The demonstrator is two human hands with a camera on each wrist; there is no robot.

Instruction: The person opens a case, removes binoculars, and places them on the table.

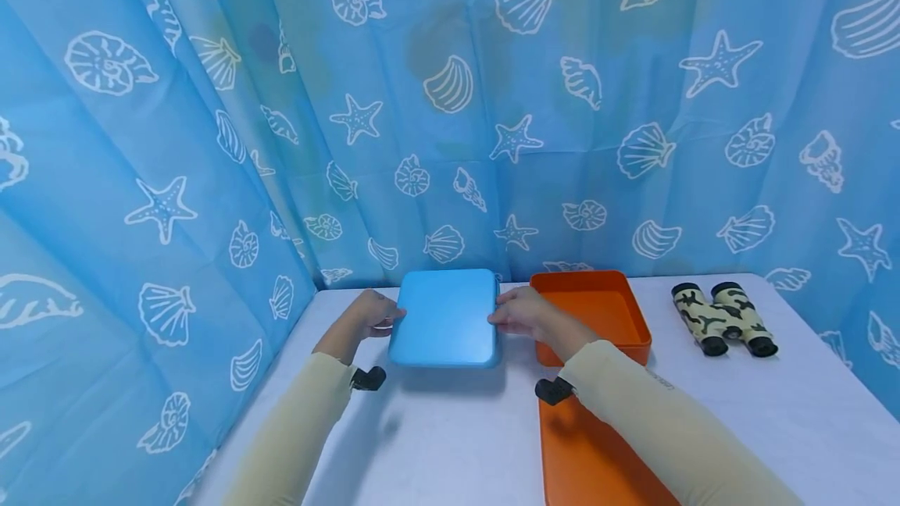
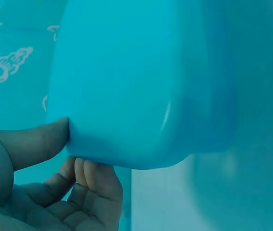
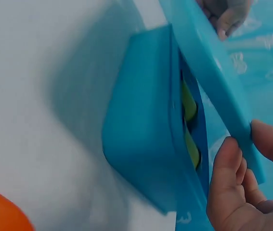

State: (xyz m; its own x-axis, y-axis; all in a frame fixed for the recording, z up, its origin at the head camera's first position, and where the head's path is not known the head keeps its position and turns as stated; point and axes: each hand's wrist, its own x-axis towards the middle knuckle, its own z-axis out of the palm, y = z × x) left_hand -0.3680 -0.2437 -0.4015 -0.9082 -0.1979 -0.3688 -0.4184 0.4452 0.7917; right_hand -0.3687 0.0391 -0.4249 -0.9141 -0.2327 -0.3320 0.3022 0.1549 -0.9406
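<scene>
Blue lid (image 1: 444,317) (tilted) in both hands (image 1: 373,314) (image 1: 526,311)

Both hands (image 1: 370,314) (image 1: 523,310) pinch (thumbs (image 2: 37,143) uppermost).

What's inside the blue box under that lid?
Inside the blue box, two green parts with dark ends show through the gap. The lid hides the rest, so I can't identify them.

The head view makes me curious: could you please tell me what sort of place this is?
Probably an indoor tabletop workspace, screened off: a blue seashell-print curtain hangs behind the white table, on which camouflage-patterned binoculars lie.
</scene>
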